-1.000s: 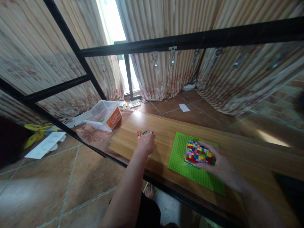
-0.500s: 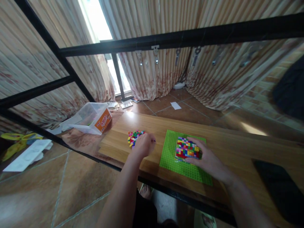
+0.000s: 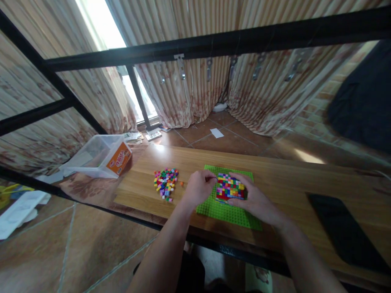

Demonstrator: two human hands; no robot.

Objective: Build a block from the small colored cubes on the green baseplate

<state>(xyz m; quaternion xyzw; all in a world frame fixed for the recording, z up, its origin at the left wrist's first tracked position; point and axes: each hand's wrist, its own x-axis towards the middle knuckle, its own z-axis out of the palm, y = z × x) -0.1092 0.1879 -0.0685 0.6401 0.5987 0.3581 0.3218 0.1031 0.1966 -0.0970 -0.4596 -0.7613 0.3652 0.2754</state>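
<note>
A block of many small coloured toy bricks [image 3: 229, 187] stands on a green studded baseplate [image 3: 227, 215]. My right hand [image 3: 255, 200] is wrapped round the block's right side, thumb at the near edge and fingers at the far edge. At the block's upper left corner, my left hand [image 3: 200, 188] is closed in a pinch on a tiny dark brick, mostly hidden by the fingertips. To the left of that hand lies a loose pile of small bricks [image 3: 165, 181], with a single orange brick [image 3: 182, 184] apart from it.
Everything rests on a narrow wooden table [image 3: 284, 183]. A black flat slab [image 3: 342, 228] lies at its right. Past the left end stands a clear plastic bin [image 3: 91, 162] with an orange label. A black metal rail [image 3: 195, 53] crosses beyond the table, before curtains [image 3: 189, 93].
My left hand has moved right, from beside the loose pile to the block's left edge. My right hand keeps its hold on the block. The view has shifted a little to the right.
</note>
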